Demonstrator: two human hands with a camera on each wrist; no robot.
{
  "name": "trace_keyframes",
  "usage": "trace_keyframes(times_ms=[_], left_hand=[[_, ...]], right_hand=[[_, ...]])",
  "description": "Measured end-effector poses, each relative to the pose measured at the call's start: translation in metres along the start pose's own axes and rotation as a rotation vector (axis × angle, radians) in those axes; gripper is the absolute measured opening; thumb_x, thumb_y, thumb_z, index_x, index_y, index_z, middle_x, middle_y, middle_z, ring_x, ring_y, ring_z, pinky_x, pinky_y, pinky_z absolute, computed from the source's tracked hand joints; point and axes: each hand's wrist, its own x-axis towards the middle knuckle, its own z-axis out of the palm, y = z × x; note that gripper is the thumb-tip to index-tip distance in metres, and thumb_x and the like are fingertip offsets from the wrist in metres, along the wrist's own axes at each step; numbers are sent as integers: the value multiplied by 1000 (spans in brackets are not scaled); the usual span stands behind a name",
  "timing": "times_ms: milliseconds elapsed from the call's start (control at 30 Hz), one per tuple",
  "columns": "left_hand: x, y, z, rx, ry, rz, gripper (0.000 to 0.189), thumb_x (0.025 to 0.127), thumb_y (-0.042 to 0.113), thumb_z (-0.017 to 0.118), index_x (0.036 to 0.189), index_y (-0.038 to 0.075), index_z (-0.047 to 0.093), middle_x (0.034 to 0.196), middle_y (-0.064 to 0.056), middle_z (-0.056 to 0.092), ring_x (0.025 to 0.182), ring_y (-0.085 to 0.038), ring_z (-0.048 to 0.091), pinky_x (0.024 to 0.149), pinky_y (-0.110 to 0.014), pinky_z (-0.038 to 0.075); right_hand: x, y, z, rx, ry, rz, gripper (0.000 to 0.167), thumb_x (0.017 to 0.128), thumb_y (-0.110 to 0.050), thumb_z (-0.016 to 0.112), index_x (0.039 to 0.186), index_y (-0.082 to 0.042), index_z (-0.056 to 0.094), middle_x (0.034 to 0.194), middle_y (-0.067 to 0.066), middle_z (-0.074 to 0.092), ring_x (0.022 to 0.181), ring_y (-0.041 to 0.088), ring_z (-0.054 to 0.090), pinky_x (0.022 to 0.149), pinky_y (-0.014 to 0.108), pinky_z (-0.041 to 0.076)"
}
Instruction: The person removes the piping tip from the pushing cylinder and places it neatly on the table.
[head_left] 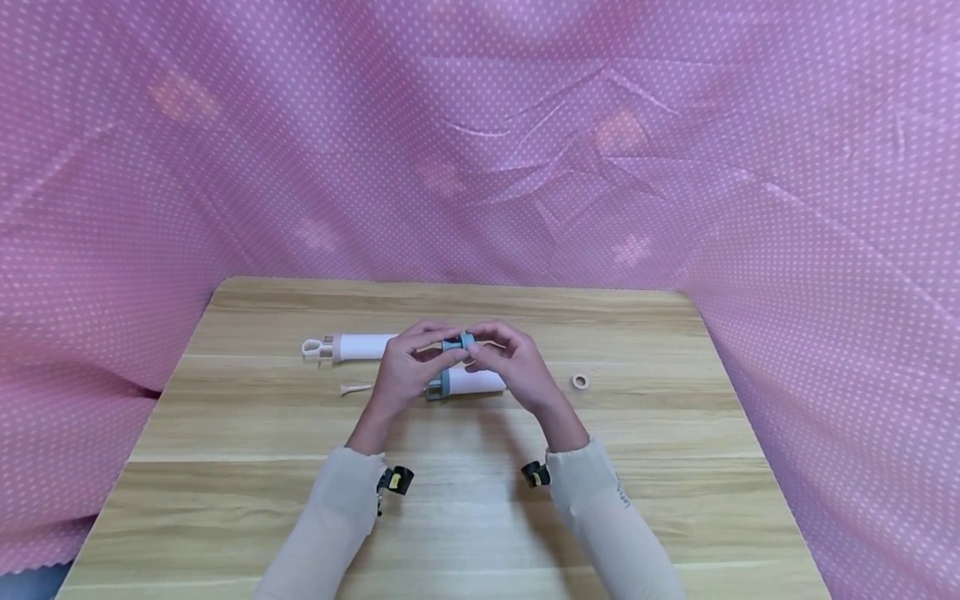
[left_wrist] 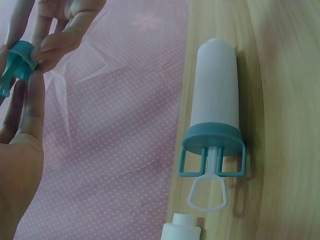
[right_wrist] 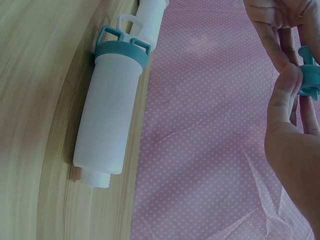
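Above the table, both hands hold a small teal plastic piece, a ringed cap with a narrow stem (head_left: 459, 342). My left hand (head_left: 408, 362) pinches it from the left between thumb and fingers. From the other side, my right hand (head_left: 517, 362) grips the ring with thumb and fingertips. Behind and below them on the table lies a white plunger tube (left_wrist: 216, 85) with a teal handled collar (right_wrist: 122, 51), a white loop handle and a threaded neck (right_wrist: 95, 178). The hands partly cover this tube in the head view.
A second white tube (head_left: 363, 347) with a beige collar and loop handle lies farther back on the left, partly behind the left hand. A slim white nozzle (head_left: 355, 388) lies in front of it. To the right rests a small beige ring (head_left: 580, 382). Pink dotted cloth (head_left: 480, 167) surrounds the wooden table.
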Motion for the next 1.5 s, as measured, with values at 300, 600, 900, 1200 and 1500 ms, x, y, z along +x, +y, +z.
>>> trace_keyframes(times_ms=[300, 600, 900, 1200, 1500], left_hand=[[0, -1, -1, 18, 17, -4, 27, 86, 2, 80, 113, -1, 75, 112, -15, 69, 104, -22, 67, 88, -40, 59], [-3, -2, -11, 66, 98, -68, 27, 87, -2, 78, 113, -7, 73, 114, -18, 63, 94, -18, 63, 82, -26, 59], [-14, 16, -19, 92, 239, -80, 26, 86, -6, 77, 110, -13, 71, 97, -18, 58, 81, -9, 54, 69, -13, 50], [-24, 8, -34, 41, 360, -132, 31, 83, -8, 79, 112, -15, 68, 98, -27, 57, 83, -11, 54, 71, -13, 50], [-34, 1, -48, 13, 450, -186, 30, 82, -9, 79, 106, -18, 63, 93, -20, 60, 78, -8, 56, 67, -13, 51]], right_hand=[[-2, 2, -5, -15, 19, 17, 29, 101, -7, 61, 125, 8, 59, 121, 16, 61, 97, 30, 69, 87, 44, 59], [-6, 7, -15, -33, 68, 37, 29, 100, -7, 62, 125, 7, 60, 117, 15, 62, 94, 33, 68, 87, 44, 59], [-13, 13, -28, -5, 144, 53, 31, 99, -3, 63, 125, 11, 58, 114, 18, 60, 91, 21, 67, 87, 40, 59], [-18, 17, -43, -33, 202, 62, 31, 98, -6, 65, 124, 10, 59, 113, 15, 59, 90, 19, 65, 83, 35, 60], [-21, 24, -55, -63, 292, 83, 34, 97, -5, 68, 125, 11, 58, 113, 11, 59, 88, 16, 63, 78, 29, 58]])
